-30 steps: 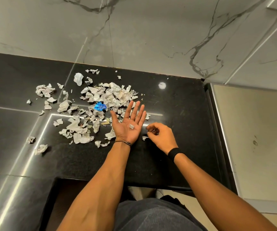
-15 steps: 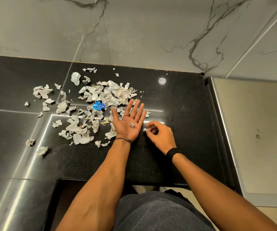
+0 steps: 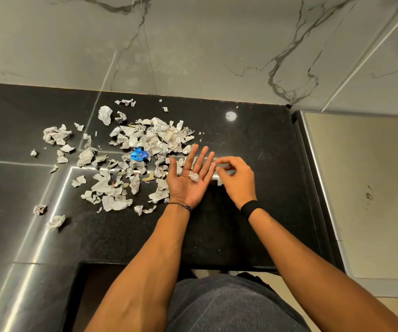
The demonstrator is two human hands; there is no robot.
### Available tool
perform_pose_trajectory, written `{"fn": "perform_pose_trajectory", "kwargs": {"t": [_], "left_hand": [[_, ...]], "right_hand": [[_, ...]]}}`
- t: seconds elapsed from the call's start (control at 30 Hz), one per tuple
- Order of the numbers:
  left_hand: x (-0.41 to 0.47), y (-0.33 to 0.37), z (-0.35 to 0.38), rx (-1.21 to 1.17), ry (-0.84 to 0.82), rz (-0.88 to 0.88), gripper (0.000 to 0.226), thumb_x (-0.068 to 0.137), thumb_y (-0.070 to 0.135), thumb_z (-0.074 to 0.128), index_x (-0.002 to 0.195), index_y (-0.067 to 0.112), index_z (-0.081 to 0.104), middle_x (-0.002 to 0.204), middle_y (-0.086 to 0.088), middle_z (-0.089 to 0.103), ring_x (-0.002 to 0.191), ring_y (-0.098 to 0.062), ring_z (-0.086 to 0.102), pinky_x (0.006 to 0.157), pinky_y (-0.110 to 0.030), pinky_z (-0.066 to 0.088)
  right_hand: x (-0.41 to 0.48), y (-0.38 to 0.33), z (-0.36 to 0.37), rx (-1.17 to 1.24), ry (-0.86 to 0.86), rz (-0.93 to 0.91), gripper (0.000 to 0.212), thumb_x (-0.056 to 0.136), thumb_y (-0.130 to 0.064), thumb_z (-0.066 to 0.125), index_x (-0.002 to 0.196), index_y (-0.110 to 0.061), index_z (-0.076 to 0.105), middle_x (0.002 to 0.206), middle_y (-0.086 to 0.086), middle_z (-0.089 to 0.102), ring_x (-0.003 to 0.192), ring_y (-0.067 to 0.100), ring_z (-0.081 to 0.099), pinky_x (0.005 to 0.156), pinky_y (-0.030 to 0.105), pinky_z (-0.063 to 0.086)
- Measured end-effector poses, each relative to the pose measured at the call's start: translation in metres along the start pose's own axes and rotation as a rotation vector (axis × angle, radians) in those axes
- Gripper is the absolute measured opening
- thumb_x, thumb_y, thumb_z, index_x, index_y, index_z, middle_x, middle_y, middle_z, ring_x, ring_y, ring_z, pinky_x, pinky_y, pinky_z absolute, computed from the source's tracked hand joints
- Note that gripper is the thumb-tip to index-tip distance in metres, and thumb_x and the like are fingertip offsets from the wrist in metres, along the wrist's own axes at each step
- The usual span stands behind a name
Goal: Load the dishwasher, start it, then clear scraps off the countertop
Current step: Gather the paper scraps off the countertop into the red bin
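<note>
1. Head view. Fingers [image 3: 201, 159] of the left hand [image 3: 186, 185]: straight, spread apart, palm up, gripping nothing.
2. One small pale scrap [image 3: 193, 176] lies loose in the middle of that palm.
3. Right hand [image 3: 238, 180] sits just at 3 o'clock of the left hand, back of hand up. Its fingertips [image 3: 218, 162] are curled, thumb and forefinger drawn close together beside the tip of the left little finger. Area is blurred; cannot tell whether they pinch a scrap.
4. Torn paper scraps [image 3: 154, 137] lie in a loose heap on the black countertop [image 3: 253, 144], spreading from 9 to 12 o'clock of the left hand. The nearest pieces touch the thumb side of the hand.
5. Blue foil piece [image 3: 139, 155] lies within the heap, at about 10 o'clock of the left hand.
6. Two crumpled strays [image 3: 55, 221] lie apart from the heap, at 8 o'clock of it, near a bright reflected streak.
7. Thin bracelet [image 3: 181, 205] on the left wrist; black wristband [image 3: 250, 208] on the right.
8. Veined marble wall [image 3: 193, 44] rises at 12 o'clock behind the countertop; a cream panel [image 3: 361, 188] adjoins it at 3 o'clock.
</note>
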State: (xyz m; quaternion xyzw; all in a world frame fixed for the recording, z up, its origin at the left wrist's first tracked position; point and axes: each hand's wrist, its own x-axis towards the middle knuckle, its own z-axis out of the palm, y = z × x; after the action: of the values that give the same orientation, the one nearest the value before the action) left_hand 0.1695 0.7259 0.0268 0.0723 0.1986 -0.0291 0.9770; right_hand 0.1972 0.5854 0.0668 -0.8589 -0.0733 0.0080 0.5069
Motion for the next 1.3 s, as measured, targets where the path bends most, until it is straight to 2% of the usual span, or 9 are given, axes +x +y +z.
{"fn": "perform_pose_trajectory", "kwargs": {"t": [0.2, 0.33, 0.43, 0.57, 0.73, 0.9, 1.03, 1.17, 1.3], "left_hand": [[-0.002, 0.009, -0.001, 0.041, 0.024, 0.038, 0.082, 0.091, 0.072, 0.051, 0.147, 0.011, 0.051, 0.149, -0.016, 0.052, 0.138, -0.037, 0.049, 0.122, -0.052, 0.027], [-0.005, 0.01, -0.004, 0.077, 0.048, 0.049, 0.082, 0.091, 0.073, 0.051, 0.147, 0.012, 0.052, 0.149, -0.014, 0.053, 0.138, -0.035, 0.05, 0.122, -0.052, 0.029], [-0.006, 0.011, -0.005, 0.111, 0.072, 0.061, 0.082, 0.091, 0.073, 0.051, 0.146, 0.012, 0.053, 0.148, -0.015, 0.054, 0.137, -0.035, 0.051, 0.121, -0.051, 0.029], [-0.004, 0.011, -0.003, 0.138, 0.095, 0.086, 0.081, 0.091, 0.072, 0.052, 0.145, 0.012, 0.054, 0.146, -0.015, 0.056, 0.135, -0.034, 0.053, 0.121, -0.05, 0.031], [0.001, 0.008, -0.001, 0.154, 0.074, 0.079, 0.08, 0.093, 0.071, 0.049, 0.146, 0.012, 0.053, 0.146, -0.014, 0.056, 0.135, -0.033, 0.053, 0.123, -0.048, 0.027], [0.005, 0.005, 0.005, 0.067, 0.016, 0.06, 0.076, 0.094, 0.065, 0.048, 0.148, 0.011, 0.049, 0.148, -0.019, 0.052, 0.138, -0.038, 0.049, 0.12, -0.055, 0.029], [0.007, 0.01, 0.007, 0.036, 0.02, 0.085, 0.069, 0.1, 0.058, 0.044, 0.151, 0.012, 0.046, 0.149, -0.018, 0.051, 0.139, -0.038, 0.048, 0.116, -0.048, 0.036], [0.006, 0.015, 0.009, 0.032, 0.046, 0.122, 0.069, 0.099, 0.061, 0.045, 0.148, 0.013, 0.05, 0.149, -0.016, 0.053, 0.139, -0.036, 0.049, 0.121, -0.051, 0.028], [0.001, 0.018, 0.011, 0.04, 0.067, 0.193, 0.074, 0.098, 0.064, 0.046, 0.15, 0.012, 0.048, 0.15, -0.016, 0.051, 0.139, -0.036, 0.048, 0.122, -0.051, 0.028]], "right_hand": [[-0.003, 0.038, -0.005, -0.313, -0.198, 0.06, 0.035, 0.081, -0.023, 0.079, 0.115, -0.024, 0.068, 0.106, -0.008, 0.064, 0.096, 0.01, 0.062, 0.092, 0.031, 0.051], [-0.011, 0.042, 0.004, -0.407, -0.144, -0.043, 0.024, 0.086, -0.023, 0.073, 0.11, -0.025, 0.071, 0.101, -0.007, 0.066, 0.095, 0.015, 0.058, 0.088, 0.039, 0.053], [-0.011, 0.04, 0.005, -0.38, -0.138, -0.037, 0.016, 0.088, -0.018, 0.072, 0.103, -0.023, 0.073, 0.093, -0.008, 0.069, 0.086, 0.011, 0.061, 0.084, 0.035, 0.055], [-0.009, 0.028, 0.004, -0.121, -0.063, 0.149, 0.014, 0.086, -0.015, 0.074, 0.1, -0.02, 0.073, 0.086, -0.008, 0.07, 0.079, 0.006, 0.065, 0.081, 0.029, 0.057], [-0.004, -0.015, 0.016, 0.177, -0.099, 0.052, 0.013, 0.085, -0.011, 0.077, 0.097, -0.012, 0.074, 0.092, -0.004, 0.074, 0.086, 0.004, 0.069, 0.08, 0.017, 0.053], [0.0, -0.028, 0.026, 0.051, -0.211, -0.012, 0.012, 0.087, -0.019, 0.075, 0.098, -0.022, 0.077, 0.092, -0.011, 0.075, 0.087, -0.001, 0.068, 0.082, 0.014, 0.052], [0.008, -0.023, 0.016, 0.066, -0.121, -0.026, 0.011, 0.088, -0.014, 0.071, 0.096, -0.021, 0.076, 0.089, -0.011, 0.074, 0.086, 0.002, 0.068, 0.082, 0.016, 0.052], [0.029, -0.009, 0.002, 0.003, -0.054, 0.037, 0.011, 0.089, -0.011, 0.07, 0.097, -0.018, 0.075, 0.09, -0.009, 0.073, 0.085, 0.003, 0.067, 0.082, 0.021, 0.055], [0.047, 0.007, 0.002, -0.215, -0.205, 0.015, 0.02, 0.086, -0.014, 0.073, 0.106, -0.019, 0.074, 0.1, -0.007, 0.072, 0.084, 0.006, 0.066, 0.086, 0.031, 0.056]]}}
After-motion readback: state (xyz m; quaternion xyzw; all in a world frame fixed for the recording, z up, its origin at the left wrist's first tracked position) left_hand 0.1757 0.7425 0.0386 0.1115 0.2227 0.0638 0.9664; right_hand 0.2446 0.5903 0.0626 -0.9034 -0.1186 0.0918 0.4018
